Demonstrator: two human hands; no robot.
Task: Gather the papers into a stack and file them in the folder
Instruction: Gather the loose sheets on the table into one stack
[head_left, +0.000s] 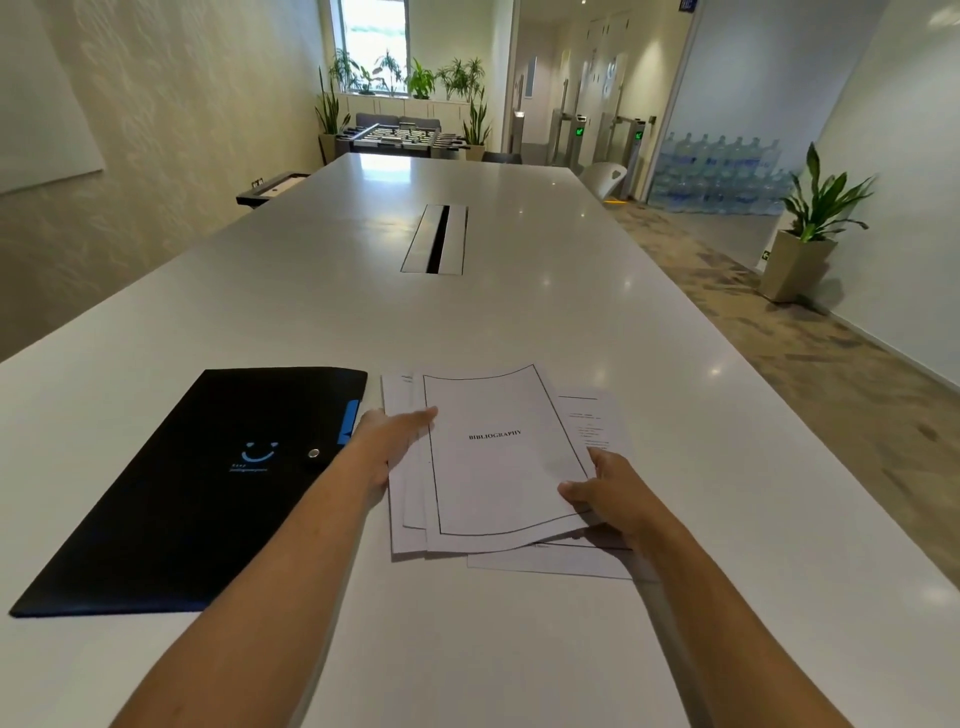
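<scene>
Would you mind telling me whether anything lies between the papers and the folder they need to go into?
Only the left hand lies in the narrow gap between the papers and the black folder on the table; no other object does. However, the folder is snapped shut, so it needs opening first.

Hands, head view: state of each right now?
Left hand: open, fingers flat against the left edge of the papers, holding nothing.
Right hand: closed on the papers' near right corner, thumb on top.
</scene>
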